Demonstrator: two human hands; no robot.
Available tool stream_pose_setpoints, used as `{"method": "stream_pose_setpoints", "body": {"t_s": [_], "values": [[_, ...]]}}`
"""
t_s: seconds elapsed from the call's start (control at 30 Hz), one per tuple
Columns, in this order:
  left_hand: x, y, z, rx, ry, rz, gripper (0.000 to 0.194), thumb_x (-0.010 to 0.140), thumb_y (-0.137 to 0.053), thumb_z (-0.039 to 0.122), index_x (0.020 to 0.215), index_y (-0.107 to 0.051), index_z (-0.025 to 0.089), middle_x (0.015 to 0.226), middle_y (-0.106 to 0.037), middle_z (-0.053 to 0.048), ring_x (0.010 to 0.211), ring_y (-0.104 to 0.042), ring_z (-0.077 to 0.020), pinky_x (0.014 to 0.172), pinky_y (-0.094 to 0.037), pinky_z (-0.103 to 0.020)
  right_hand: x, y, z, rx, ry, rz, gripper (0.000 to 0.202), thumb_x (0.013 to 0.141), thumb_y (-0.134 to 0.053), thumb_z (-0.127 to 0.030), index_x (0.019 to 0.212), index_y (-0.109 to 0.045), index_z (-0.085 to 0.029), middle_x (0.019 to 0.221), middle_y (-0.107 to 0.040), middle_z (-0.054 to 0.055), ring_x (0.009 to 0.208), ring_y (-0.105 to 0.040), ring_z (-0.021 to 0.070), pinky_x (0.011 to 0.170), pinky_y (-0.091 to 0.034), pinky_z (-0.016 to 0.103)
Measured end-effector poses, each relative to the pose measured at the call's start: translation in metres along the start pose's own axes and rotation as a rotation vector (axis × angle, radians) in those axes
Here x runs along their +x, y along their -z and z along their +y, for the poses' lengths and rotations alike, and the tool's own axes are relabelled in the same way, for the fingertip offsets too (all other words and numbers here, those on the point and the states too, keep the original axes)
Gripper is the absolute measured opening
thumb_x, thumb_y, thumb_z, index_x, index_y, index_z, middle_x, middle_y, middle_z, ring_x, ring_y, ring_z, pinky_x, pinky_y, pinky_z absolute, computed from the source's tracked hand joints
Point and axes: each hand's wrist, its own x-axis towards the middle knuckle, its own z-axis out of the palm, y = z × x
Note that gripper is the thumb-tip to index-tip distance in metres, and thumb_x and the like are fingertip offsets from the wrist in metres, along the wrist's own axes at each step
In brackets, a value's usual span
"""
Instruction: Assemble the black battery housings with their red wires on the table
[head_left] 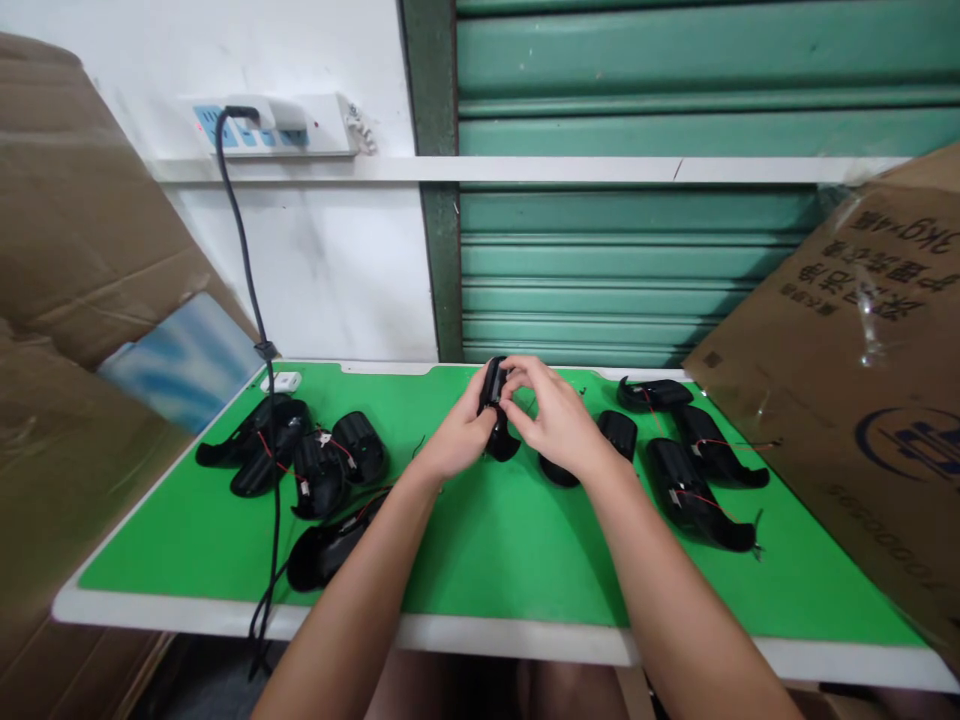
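Observation:
In the middle of the green work surface, my left hand [461, 435] is wrapped round a black plastic housing [502, 442], held upright above the table. My right hand [546, 410] is at the housing's right side, thumb and fingertips pinched close together against it. Whatever lies between those fingertips is too small to make out. Just beyond my right wrist sits another black housing [618, 432], partly covered by the arm. To the right lie several similar black housings [694, 490] with thin red wires. A black rounded housing [322, 550] rests beside my left forearm.
More black housings with wires [319, 475] are grouped on the left. A black cable [247, 260] hangs from a power strip [277, 125] across the table's left part. Cardboard boxes [847, 400] flank both sides. A green shutter [637, 270] stands behind.

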Motion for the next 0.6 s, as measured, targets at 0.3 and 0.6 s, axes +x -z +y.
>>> {"method": "stream_pose_setpoints", "body": {"t_s": [0.3, 0.6], "values": [[-0.001, -0.001, 0.001, -0.138, 0.075, 0.041, 0.067, 0.077, -0.058, 0.017, 0.144, -0.051, 0.018, 0.141, -0.062, -0.008, 0.139, -0.05, -0.0239, 0.12, -0.033, -0.035, -0.003, -0.007, 0.001, -0.056, -0.042, 0.031, 0.038, 0.092, -0.057, -0.017, 0.128, -0.047, -0.025, 0.1, -0.074, 0.004, 0.095, -0.071, 0.0243, 0.085, -0.052, 0.034], [-0.001, 0.001, -0.001, -0.13, 0.103, 0.038, 0.067, 0.075, -0.057, 0.018, 0.142, -0.053, 0.018, 0.138, -0.064, -0.007, 0.134, -0.052, -0.0237, 0.117, -0.035, -0.034, -0.007, -0.012, 0.004, -0.191, -0.013, 0.015, 0.028, 0.094, -0.055, -0.019, 0.121, -0.049, -0.025, 0.106, -0.075, 0.008, 0.096, -0.073, 0.0273, 0.079, -0.053, 0.036]]}}
